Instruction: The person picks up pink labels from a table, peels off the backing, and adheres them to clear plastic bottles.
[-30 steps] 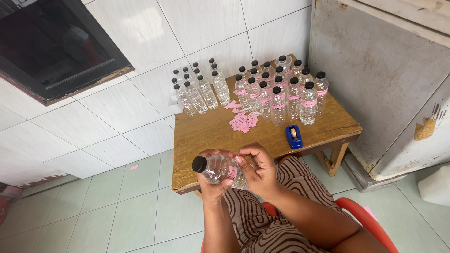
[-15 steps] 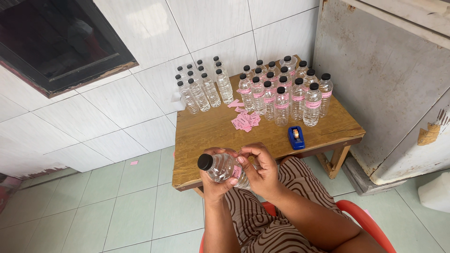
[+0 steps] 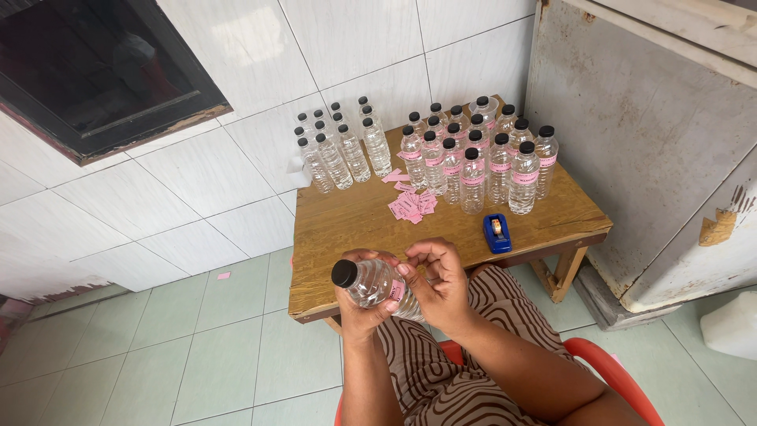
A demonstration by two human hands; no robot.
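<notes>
My left hand [image 3: 359, 314] grips a clear plastic bottle [image 3: 371, 282] with a black cap, held tilted over the near edge of the wooden table [image 3: 347, 229]. My right hand [image 3: 435, 284] presses on a small pink label [image 3: 396, 289] on the bottle's side, fingers on the bottle. On the table, a heap of pink labels [image 3: 410, 203] lies in the middle. Behind it on the right stand several labelled bottles [image 3: 473, 158]. Several unlabelled bottles [image 3: 339, 150] stand at the back left by the wall.
A blue tape dispenser [image 3: 497, 233] sits near the table's front right edge. White tiled wall behind, a dark framed opening [image 3: 95, 71] upper left, a worn grey cabinet [image 3: 654, 142] at right. I sit on a red chair [image 3: 615, 371]. One pink scrap [image 3: 224, 275] lies on the floor.
The bottle has stayed in my hands and shifted slightly. My right hand's fingers have moved over the label on its side. The view has drifted a little.
</notes>
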